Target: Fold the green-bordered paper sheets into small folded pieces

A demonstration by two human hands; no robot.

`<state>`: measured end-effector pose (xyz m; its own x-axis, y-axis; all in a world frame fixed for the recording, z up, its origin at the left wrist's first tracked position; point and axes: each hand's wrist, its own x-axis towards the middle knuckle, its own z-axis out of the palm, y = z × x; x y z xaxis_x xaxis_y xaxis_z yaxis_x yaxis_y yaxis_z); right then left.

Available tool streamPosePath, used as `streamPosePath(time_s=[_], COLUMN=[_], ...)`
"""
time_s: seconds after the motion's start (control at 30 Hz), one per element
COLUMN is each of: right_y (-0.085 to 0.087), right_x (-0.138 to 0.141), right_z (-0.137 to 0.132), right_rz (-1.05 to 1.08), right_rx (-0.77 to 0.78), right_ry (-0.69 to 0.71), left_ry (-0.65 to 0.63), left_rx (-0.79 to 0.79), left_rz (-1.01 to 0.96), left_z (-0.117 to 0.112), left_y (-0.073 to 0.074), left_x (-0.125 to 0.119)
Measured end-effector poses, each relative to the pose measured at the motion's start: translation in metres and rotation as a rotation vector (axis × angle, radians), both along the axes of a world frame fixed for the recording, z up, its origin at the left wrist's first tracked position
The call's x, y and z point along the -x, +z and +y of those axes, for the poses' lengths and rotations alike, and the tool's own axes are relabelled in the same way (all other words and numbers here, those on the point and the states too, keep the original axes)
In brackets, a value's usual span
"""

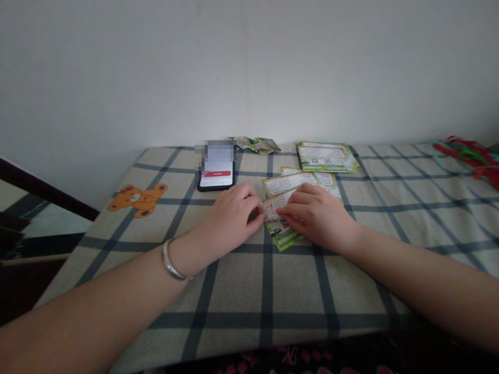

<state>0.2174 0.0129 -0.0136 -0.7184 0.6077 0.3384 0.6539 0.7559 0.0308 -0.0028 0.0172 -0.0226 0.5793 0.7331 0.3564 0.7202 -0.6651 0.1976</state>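
Note:
A green-and-white printed leaflet (281, 231) lies on the checked tablecloth (241, 291) in the middle. My left hand (230, 218), with a silver bangle at the wrist, has its fingers curled and pinches the leaflet's left edge. My right hand (315, 213) lies over the leaflet with its fingers pressed together on the paper. More leaflets (290, 182) are spread just behind my hands.
A black phone (217, 169) with a lit screen lies behind my left hand. A stack of leaflets (325, 156) and some folded paper pieces (257, 144) sit near the white wall. Red and green strips (470, 153) lie at far right. A bear patch (137, 198) marks the cloth.

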Motion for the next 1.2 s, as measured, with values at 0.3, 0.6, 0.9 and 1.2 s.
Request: streamPosePath(time_s=[0.3, 0.6, 0.9, 1.2], right_y=[-0.002, -0.009, -0.01, -0.01], right_x=[0.001, 0.002, 0.001, 0.002], right_z=[0.003, 0.01, 0.013, 0.012], right_rz=[0.012, 0.159, 0.181, 0.14], right_rx=[-0.015, 0.092, 0.141, 0.118], right_ry=[-0.014, -0.037, -0.066, -0.04], left_ry=[-0.064, -0.188, -0.22, -0.281], left_rx=[-0.064, -0.046, -0.047, -0.17], left_rz=[0.017, -0.035, -0.044, 0.096], left_z=[0.001, 0.009, 0.007, 0.003], left_y=[0.0, -0.001, 0.004, 0.004], left_x=[0.002, 0.008, 0.008, 0.008])
